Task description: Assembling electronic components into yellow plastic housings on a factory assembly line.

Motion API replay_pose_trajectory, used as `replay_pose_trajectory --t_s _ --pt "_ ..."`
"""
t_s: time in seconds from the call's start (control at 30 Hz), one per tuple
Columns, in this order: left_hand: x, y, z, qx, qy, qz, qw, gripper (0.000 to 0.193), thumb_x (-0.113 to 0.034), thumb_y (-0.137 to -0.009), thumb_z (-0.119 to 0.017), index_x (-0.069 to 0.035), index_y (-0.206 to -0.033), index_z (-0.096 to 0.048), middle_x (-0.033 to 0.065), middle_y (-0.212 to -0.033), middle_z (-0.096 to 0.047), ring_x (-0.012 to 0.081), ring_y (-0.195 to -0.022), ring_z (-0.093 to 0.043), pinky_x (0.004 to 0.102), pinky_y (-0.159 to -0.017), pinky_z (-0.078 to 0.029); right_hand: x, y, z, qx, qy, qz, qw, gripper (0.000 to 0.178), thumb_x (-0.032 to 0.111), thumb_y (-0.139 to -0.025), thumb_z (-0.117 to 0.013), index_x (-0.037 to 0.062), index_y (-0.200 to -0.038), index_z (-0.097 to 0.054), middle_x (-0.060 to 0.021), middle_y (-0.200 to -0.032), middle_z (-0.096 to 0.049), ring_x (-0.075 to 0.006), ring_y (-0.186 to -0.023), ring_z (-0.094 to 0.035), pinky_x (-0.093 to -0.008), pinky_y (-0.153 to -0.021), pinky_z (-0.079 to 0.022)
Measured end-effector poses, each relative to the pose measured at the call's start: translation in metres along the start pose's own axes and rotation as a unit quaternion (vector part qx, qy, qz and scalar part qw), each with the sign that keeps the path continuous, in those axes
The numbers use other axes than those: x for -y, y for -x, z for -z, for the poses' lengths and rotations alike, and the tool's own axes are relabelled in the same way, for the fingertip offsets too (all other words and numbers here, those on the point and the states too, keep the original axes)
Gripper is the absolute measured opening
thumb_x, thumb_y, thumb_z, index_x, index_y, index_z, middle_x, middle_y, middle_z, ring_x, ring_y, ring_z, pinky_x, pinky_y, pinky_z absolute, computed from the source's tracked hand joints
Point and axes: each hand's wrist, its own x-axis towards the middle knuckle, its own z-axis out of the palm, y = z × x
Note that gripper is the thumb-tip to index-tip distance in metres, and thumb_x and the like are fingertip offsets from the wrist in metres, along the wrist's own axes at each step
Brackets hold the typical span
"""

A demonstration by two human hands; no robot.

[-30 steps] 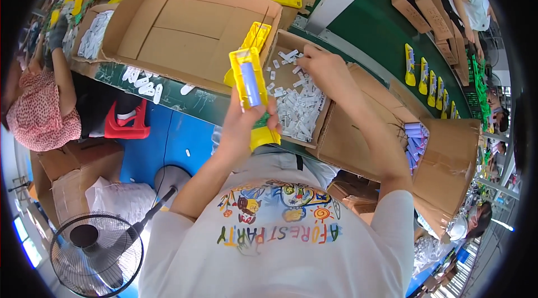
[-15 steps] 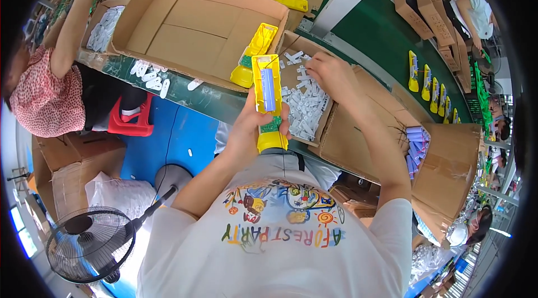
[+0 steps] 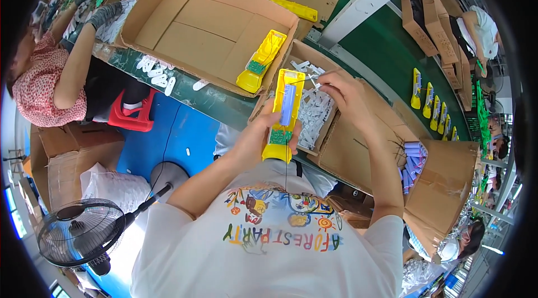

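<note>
My left hand (image 3: 263, 133) is closed around a yellow plastic housing (image 3: 276, 153), open side up. Inside it lie a purple cylindrical battery (image 3: 288, 105) and a green circuit board (image 3: 280, 136); thin wires run from it. At the housing's upper right edge, my right hand (image 3: 346, 96) pinches a small white plastic piece (image 3: 314, 80), close to a dark wire. Below that hand, many similar white plastic pieces (image 3: 314, 116) fill a shallow cardboard box. Another yellow housing (image 3: 255, 77) with a board rests in the corner of the large cardboard tray (image 3: 196, 23).
Purple batteries (image 3: 413, 158) lie in a carton at the right. Several yellow housings (image 3: 427, 100) stand in a row on the green bench (image 3: 381, 46). A gloved co-worker (image 3: 56, 85) reaches into a box at the left. A fan (image 3: 81, 231) stands lower left.
My right hand has lifted out of the box with a white piece and come to the housing. My left hand has shifted the housing slightly right. The co-worker's gloved hand has reached into the white-piece box.
</note>
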Motion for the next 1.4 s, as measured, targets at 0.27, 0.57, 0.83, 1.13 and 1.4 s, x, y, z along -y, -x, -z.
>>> replay_pose_trajectory --t_s 0.27,0.57,0.83,1.13,1.4 --pt "0.004 -0.004 -0.013 -0.035 -0.2 -0.002 0.979 0.04 -0.028 -0.099 -0.042 -0.011 -0.133 -0.029 0.0099 -0.09 -0.057 0.0178 -0.068 -0.061 0.0313 -0.066 -0.052 0.033 0.004 0.015 -0.036 -0.26 -0.152 0.953 0.019 0.003 -0.083 -0.067 0.0064 -0.1 -0.06 0.0002 -0.074 -0.057 -0.0033 -0.066 -0.053 -0.0186 -0.059 -0.044" --pt "0.011 -0.006 -0.017 0.071 -0.241 -0.015 0.968 0.04 -0.029 -0.101 -0.04 -0.01 -0.134 -0.026 0.0087 -0.088 -0.057 0.0151 -0.066 -0.06 0.028 -0.064 -0.051 0.061 -0.001 0.007 -0.15 -0.04 -0.087 0.984 0.018 0.01 -0.084 -0.071 0.0047 -0.098 -0.061 -0.003 -0.088 -0.058 -0.0065 -0.079 -0.055 -0.0195 -0.065 -0.044" --pt "-0.092 -0.044 0.007 -0.242 -0.702 -0.207 0.637 0.028 -0.012 -0.086 -0.061 -0.001 -0.111 -0.054 0.0168 -0.107 -0.06 0.0306 -0.101 -0.055 0.0365 -0.085 -0.047 -0.134 -0.003 0.163 -0.307 0.187 -0.109 0.927 0.021 0.012 -0.098 -0.047 0.0059 -0.11 -0.064 -0.012 -0.097 -0.067 -0.02 -0.085 -0.065 -0.0306 -0.077 -0.05" --pt "-0.088 -0.068 -0.001 -0.226 -0.626 -0.181 0.724 0.05 -0.004 -0.083 -0.062 -0.003 -0.127 -0.038 0.016 -0.11 -0.056 0.0301 -0.102 -0.059 0.0383 -0.085 -0.05 -0.351 0.07 0.204 -0.118 0.501 -0.33 0.791 0.026 0.021 -0.088 -0.058 0.0106 -0.112 -0.064 -0.0138 -0.106 -0.065 -0.0301 -0.105 -0.06 -0.0389 -0.093 -0.045" --pt "-0.008 -0.054 -0.039 0.042 -0.276 -0.127 0.952 0.054 -0.001 -0.089 -0.056 -0.008 -0.134 -0.027 0.0092 -0.114 -0.052 0.0195 -0.097 -0.06 0.0336 -0.079 -0.052 0.033 0.019 0.043 -0.056 -0.344 -0.087 0.933 0.025 0.016 -0.092 -0.059 0.0025 -0.113 -0.061 -0.0072 -0.109 -0.06 -0.0148 -0.102 -0.055 -0.027 -0.082 -0.043"
